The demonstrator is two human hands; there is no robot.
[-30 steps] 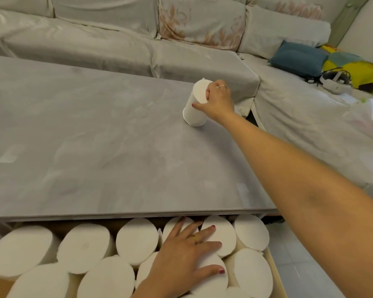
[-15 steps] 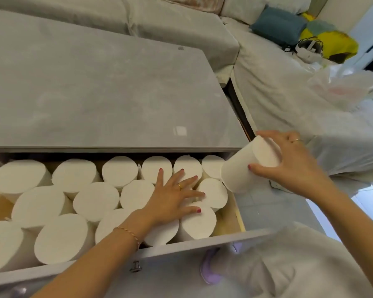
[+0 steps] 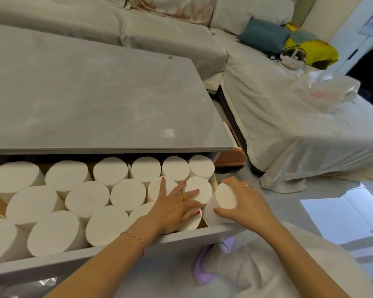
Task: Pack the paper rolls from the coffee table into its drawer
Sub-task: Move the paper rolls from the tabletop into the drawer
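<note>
While drawer (image 3: 116,252) brims, grey tabletop (image 3: 91,100) — draped sofa (image 3: 289,117) beside.

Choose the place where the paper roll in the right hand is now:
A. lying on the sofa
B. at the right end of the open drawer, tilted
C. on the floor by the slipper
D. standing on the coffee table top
B: the right hand grips the paper roll, which leans into the right end of the drawer beside the packed rolls.

— What is seen in the drawer (image 3: 116,252)?
— White paper rolls (image 3: 86,198), packed upright. A tilted roll (image 3: 221,204) is gripped by the right hand (image 3: 246,203) at the right end; neighbouring rolls are pressed by the left hand (image 3: 174,209).
</note>
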